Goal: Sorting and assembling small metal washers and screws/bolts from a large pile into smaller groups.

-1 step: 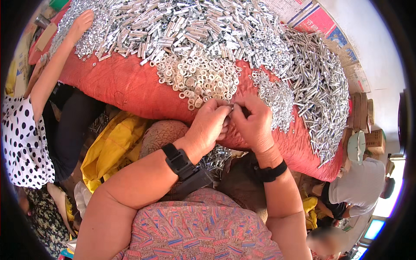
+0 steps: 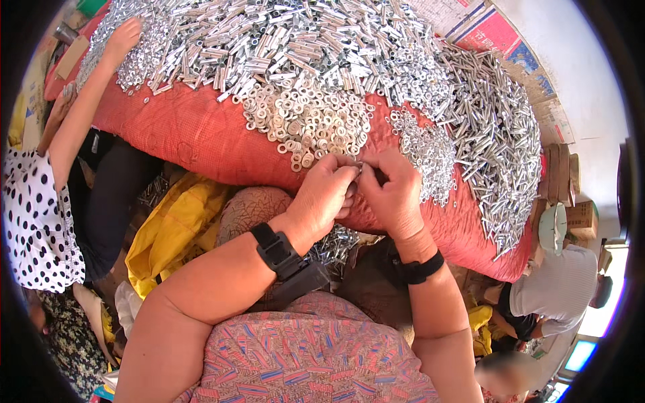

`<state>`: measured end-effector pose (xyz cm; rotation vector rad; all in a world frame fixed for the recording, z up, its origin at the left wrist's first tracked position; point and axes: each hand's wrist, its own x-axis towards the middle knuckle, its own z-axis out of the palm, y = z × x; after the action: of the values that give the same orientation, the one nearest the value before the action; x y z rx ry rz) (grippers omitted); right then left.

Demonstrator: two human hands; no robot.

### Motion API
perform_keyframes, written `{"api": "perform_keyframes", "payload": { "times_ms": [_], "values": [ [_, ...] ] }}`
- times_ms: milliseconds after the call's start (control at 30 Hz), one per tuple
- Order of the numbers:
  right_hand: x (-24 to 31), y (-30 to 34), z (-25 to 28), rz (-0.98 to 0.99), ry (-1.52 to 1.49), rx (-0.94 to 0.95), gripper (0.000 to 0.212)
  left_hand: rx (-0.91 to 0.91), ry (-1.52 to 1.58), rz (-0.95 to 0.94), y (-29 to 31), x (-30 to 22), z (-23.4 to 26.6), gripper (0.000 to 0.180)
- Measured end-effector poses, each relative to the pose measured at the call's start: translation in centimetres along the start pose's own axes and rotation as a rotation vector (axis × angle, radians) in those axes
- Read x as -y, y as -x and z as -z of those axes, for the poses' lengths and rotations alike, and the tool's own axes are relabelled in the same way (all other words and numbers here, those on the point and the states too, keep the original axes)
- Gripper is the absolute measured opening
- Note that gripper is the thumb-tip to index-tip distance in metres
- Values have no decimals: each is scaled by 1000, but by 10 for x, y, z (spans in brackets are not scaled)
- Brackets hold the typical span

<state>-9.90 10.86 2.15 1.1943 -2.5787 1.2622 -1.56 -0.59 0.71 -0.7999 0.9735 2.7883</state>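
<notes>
My left hand (image 2: 327, 190) and my right hand (image 2: 393, 188) meet over the near edge of a red woven sack surface (image 2: 181, 127). Thumbs and fingertips of both are pinched together around a small metal piece (image 2: 359, 165); its kind is hidden by the fingers. Just beyond my left hand lies a heap of flat washers (image 2: 312, 121). A pile of smaller shiny rings (image 2: 430, 151) spreads beside my right hand. Behind them is a broad mound of metal sleeves (image 2: 295, 47), and threaded-looking metal rods (image 2: 494, 127) are heaped at the right.
At the left, a co-worker's hand (image 2: 124, 39) reaches into small metal parts. A yellow sack (image 2: 178, 228) sits below the left side, and loose metal pieces (image 2: 332, 245) lie under my wrists. Another person in a grey top (image 2: 554, 289) is at the right, near cardboard boxes (image 2: 582, 219).
My hands keep the same place and pinch. The co-worker's hand at the left has shifted slightly toward the left.
</notes>
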Motion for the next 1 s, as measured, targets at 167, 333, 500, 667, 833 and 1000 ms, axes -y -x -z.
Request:
{"api": "perform_keyframes", "payload": {
  "times_ms": [167,333,500,667,833,1000],
  "values": [
    [6,8,-1,160,126,-84,8,68,30,-24,0,1,3,4],
    [9,10,4,133,82,-101,9,115,94,-4,0,-1,4,5],
    [14,8,6,210,132,-75,11,115,74,-9,1,-2,4,5],
    [8,4,22,-269,-376,126,9,51,-21,-20,2,-5,-1,8],
    [2,-1,24,-536,-618,217,11,77,-166,-180,-7,6,-1,13],
    [52,-10,29,-239,-132,135,49,-61,-43,-222,-13,3,-4,13]
  ]
}}
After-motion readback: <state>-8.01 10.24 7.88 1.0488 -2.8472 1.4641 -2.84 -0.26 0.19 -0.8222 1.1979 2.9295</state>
